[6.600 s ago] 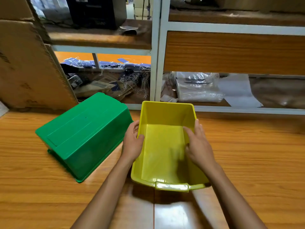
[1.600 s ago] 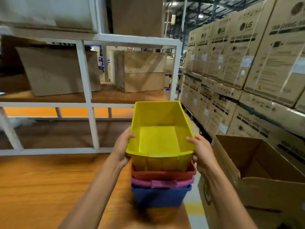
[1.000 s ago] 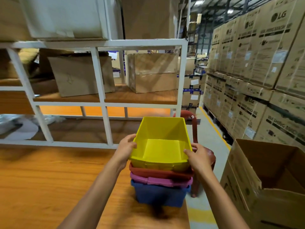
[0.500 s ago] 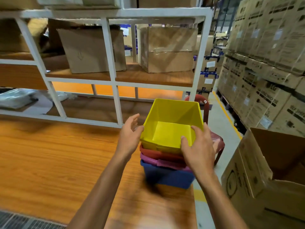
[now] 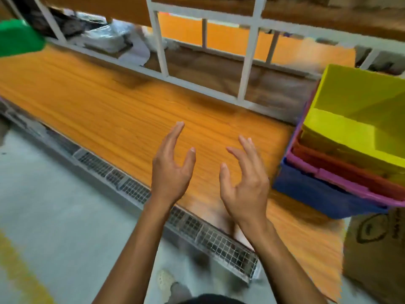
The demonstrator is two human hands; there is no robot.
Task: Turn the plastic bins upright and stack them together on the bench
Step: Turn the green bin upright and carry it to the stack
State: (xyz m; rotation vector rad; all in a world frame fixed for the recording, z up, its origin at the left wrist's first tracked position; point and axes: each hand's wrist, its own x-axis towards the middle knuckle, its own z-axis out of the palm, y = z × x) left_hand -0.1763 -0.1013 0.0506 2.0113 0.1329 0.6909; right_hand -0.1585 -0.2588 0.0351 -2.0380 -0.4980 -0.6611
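Note:
A yellow bin [image 5: 359, 110] sits upright on top of a nested stack at the right end of the wooden bench [image 5: 122, 110]. Under it are a red bin [image 5: 341, 160], a purple bin [image 5: 341, 179] and a blue bin [image 5: 324, 194]. A green bin [image 5: 18, 39] shows at the far left edge, mostly cut off. My left hand [image 5: 172, 164] and my right hand [image 5: 246, 182] hover over the bench left of the stack, fingers spread and holding nothing.
A white metal shelf frame [image 5: 248, 60] runs along the back of the bench, with plastic bags [image 5: 107, 39] behind it. A wire mesh tray [image 5: 197, 229] hangs under the bench's front edge. A cardboard box [image 5: 374, 249] stands at the lower right.
Both hands have let go of the yellow bin and moved left, away from the stack. The view has swung left and down, bringing the green bin into sight.

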